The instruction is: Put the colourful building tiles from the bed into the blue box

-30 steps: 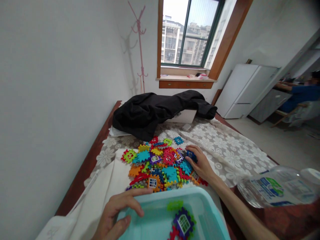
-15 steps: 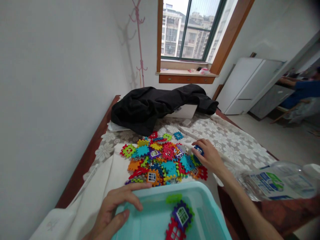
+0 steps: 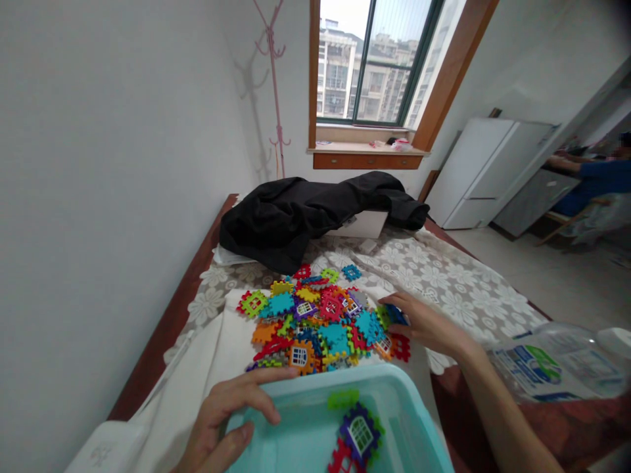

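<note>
The right hand (image 3: 428, 325) has its fingers closed round a blue tile (image 3: 396, 316) at the right edge of a heap of coloured interlocking tiles (image 3: 320, 318), the piece pinched between thumb and fingertips and lifted only slightly clear of the heap, if at all; the angle does not let me tell. The left hand (image 3: 229, 417) grips the near-left rim of a turquoise plastic bin (image 3: 305, 427), fingers spread flat along the top edge and thumb pressed inside the wall. Inside the bin lie a purple tile with a white window (image 3: 359, 433), a red tile (image 3: 342, 460) partly under it, and a green piece (image 3: 344, 399) near the far wall. The heap sits just beyond the bin on a white cloth (image 3: 221, 348), which lies over a lace tablecloth with a flower pattern (image 3: 444, 276) on a wooden table (image 3: 162, 335). A red tile (image 3: 400, 347) rests just below the right hand's wrist. Farther back a black jacket (image 3: 305, 213) is draped over a white box (image 3: 362, 225). At the right edge a clear plastic bottle with a label (image 3: 557, 368) lies on its side. Behind are a window (image 3: 374, 62), a pink coat stand (image 3: 273, 85) and a white cabinet (image 3: 488, 174), and another person in a blue sleeve (image 3: 599, 177) sits at the far right.
</note>
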{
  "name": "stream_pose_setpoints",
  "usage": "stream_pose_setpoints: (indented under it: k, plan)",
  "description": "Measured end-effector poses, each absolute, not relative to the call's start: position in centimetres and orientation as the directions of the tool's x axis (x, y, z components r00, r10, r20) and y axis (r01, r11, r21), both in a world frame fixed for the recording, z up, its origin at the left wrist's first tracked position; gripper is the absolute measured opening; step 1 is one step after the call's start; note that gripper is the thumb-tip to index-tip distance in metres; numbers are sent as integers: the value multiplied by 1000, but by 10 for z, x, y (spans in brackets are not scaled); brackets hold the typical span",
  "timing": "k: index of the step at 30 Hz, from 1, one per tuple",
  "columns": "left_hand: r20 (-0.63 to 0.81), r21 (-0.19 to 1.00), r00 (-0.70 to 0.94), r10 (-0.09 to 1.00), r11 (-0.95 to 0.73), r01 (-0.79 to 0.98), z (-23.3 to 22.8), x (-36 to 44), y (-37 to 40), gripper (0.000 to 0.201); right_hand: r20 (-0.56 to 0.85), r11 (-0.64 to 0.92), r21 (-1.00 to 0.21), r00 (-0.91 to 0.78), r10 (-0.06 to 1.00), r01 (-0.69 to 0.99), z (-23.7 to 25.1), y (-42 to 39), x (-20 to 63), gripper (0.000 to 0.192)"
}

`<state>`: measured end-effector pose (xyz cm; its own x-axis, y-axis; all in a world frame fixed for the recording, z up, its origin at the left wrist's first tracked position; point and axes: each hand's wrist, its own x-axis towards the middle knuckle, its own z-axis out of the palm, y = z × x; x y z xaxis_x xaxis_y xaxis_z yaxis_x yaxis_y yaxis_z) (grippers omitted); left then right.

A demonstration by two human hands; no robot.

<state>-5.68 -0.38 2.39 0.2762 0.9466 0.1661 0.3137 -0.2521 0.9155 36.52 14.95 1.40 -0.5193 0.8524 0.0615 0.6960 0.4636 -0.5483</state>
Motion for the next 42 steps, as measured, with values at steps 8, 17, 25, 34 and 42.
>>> stream_pose_setpoints:
  k: [8, 17, 25, 34, 42]
  plan:
    - [156, 910, 270, 950, -245, 334, 21, -59, -6, 29, 40, 480, -542, -550, 835, 690, 17, 148, 358, 52]
    - [173, 917, 259, 950, -252, 310, 23, -56, -5, 33, 23, 547, -519, -629, 777, 657, 14, 138, 340, 80]
    - [180, 915, 255, 950, -257, 312, 24, -56, -5, 33, 76, 464, -635, -548, 833, 617, 10, 146, 346, 51]
    - [186, 916, 275, 943, -268, 298, 23, -56, -5, 30, 139, 344, -798, -404, 904, 495, 16, 158, 351, 22]
    - [170, 915, 274, 947, -255, 314, 26, -54, -5, 32, 266, 257, -964, -376, 888, -74, 34, 101, 324, 44]
